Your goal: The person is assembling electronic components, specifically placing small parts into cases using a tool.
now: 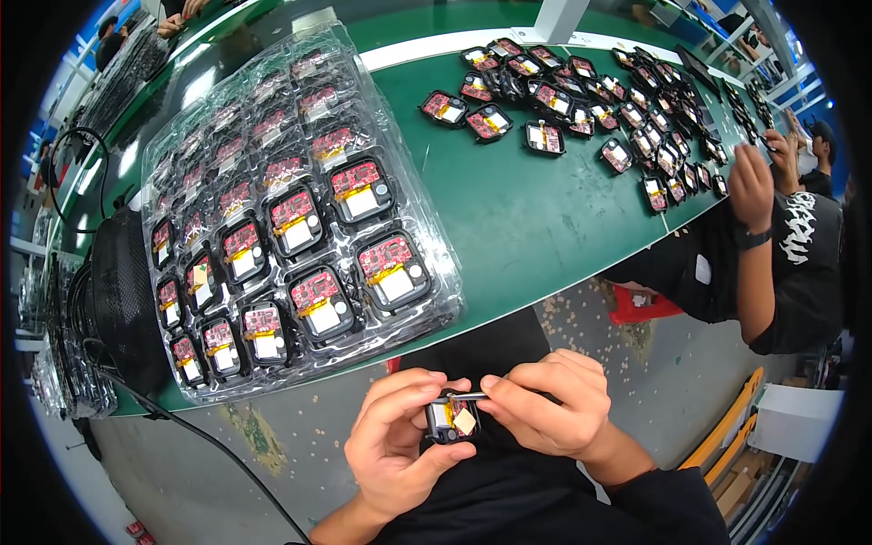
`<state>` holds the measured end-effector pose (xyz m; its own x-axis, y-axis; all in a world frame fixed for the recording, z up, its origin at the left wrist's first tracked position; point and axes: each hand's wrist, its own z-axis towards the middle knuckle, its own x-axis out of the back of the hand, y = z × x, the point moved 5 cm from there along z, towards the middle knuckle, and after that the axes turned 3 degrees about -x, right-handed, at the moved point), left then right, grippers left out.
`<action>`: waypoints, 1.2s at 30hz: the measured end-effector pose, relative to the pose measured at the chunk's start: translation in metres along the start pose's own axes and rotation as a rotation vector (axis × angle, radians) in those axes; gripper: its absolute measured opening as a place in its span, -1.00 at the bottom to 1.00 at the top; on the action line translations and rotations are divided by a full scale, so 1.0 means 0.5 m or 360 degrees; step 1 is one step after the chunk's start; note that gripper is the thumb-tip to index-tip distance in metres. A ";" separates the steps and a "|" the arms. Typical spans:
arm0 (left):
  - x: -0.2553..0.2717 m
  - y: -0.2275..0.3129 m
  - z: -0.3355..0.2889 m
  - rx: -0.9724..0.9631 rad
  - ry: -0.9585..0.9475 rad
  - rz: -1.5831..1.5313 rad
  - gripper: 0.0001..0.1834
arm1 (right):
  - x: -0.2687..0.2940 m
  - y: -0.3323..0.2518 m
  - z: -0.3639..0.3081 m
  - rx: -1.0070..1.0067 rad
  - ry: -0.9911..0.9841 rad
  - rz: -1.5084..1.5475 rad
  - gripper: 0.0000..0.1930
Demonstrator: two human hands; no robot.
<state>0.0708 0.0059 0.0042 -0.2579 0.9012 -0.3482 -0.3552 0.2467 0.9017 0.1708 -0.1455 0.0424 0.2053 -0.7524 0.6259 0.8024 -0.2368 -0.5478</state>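
Above my lap, my left hand [389, 447] grips a small black device case [440, 433] by its edges, thumb below and fingers along the top. Its open face is turned up, showing a white block, yellow tape and a bit of red circuit board. A small tan square [465, 421] sits tilted over the right part of the case. My right hand [561, 404] is closed in a pinch on slim metal tweezers [470, 396]. Their tip reaches the upper edge of the case; whether it grips anything there is too small to tell.
Clear plastic trays [427, 245] of similar cases stand at left on the green table [509, 227]. Loose cases [545, 138] are heaped at the far right. A black mesh bag [123, 282] and cable [213, 440] lie left. A co-worker's hand [751, 186] is at right.
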 end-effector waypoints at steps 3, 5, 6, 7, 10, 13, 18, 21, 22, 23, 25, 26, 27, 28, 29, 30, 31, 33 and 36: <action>-0.001 -0.002 -0.003 0.0007 -0.0002 0.0014 -0.33 | -0.001 0.003 -0.004 0.0013 0.0009 0.0014 -0.72; -0.001 -0.003 -0.004 0.0016 -0.0001 0.0022 -0.33 | -0.002 0.002 -0.004 0.0022 0.0006 0.0017 -0.72; -0.001 -0.003 -0.004 0.0016 -0.0001 0.0017 -0.33 | -0.001 0.003 -0.002 -0.0021 -0.0005 0.0063 -0.72; -0.002 -0.003 -0.004 0.0016 -0.0001 0.0011 -0.33 | -0.002 0.005 -0.001 -0.0064 -0.0017 0.0109 -0.72; -0.002 -0.002 -0.004 0.0028 0.0005 -0.0004 -0.34 | -0.004 0.008 -0.001 -0.0126 -0.0022 0.0176 -0.71; -0.002 -0.003 -0.006 0.0041 0.0004 -0.0009 -0.34 | -0.006 0.011 -0.005 -0.0153 -0.0041 0.0204 -0.72; 0.001 -0.003 -0.012 0.0149 0.0085 -0.0010 -0.34 | -0.016 0.012 -0.002 -0.0162 -0.0019 0.0184 -0.73; 0.006 -0.005 -0.013 0.0180 0.0147 -0.0027 -0.34 | -0.017 0.010 -0.001 -0.0149 -0.0020 0.0133 -0.73; 0.007 -0.007 -0.013 0.0182 0.0159 -0.0049 -0.34 | -0.017 0.009 -0.001 -0.0150 -0.0019 0.0124 -0.73; 0.008 -0.008 -0.012 0.0181 0.0162 -0.0049 -0.34 | -0.018 0.009 -0.002 -0.0149 -0.0022 0.0126 -0.73; 0.008 -0.010 -0.011 0.0194 0.0164 -0.0068 -0.35 | -0.018 0.011 -0.004 -0.0160 -0.0011 0.0129 -0.73; 0.008 -0.010 -0.012 0.0194 0.0166 -0.0068 -0.35 | -0.018 0.013 -0.004 -0.0159 -0.0014 0.0130 -0.73; 0.008 -0.011 -0.013 0.0205 0.0158 -0.0064 -0.35 | -0.020 0.015 -0.005 -0.0167 -0.0030 0.0156 -0.73; 0.008 -0.012 -0.014 0.0217 0.0149 -0.0061 -0.35 | -0.022 0.017 -0.005 -0.0174 -0.0047 0.0181 -0.73; 0.008 -0.013 -0.015 0.0217 0.0151 -0.0060 -0.35 | -0.022 0.018 -0.004 -0.0174 -0.0048 0.0183 -0.73; 0.007 -0.014 -0.015 0.0213 0.0159 -0.0066 -0.35 | -0.023 0.019 -0.003 -0.0193 -0.0067 0.0201 -0.74; 0.006 -0.015 -0.015 0.0208 0.0168 -0.0072 -0.35 | -0.024 0.019 -0.002 -0.0212 -0.0087 0.0219 -0.74; 0.007 -0.014 -0.014 0.0217 0.0165 -0.0049 -0.34 | -0.028 0.019 -0.006 -0.0190 -0.0079 0.0181 -0.75; 0.006 -0.012 -0.014 0.0238 0.0174 -0.0037 -0.33 | -0.028 0.015 -0.008 -0.0128 -0.0075 0.0085 -0.76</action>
<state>0.0657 0.0048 -0.0041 -0.3505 0.8526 -0.3876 -0.2266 0.3244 0.9184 0.1716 -0.1392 0.0276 0.2741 -0.7359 0.6192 0.7426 -0.2472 -0.6225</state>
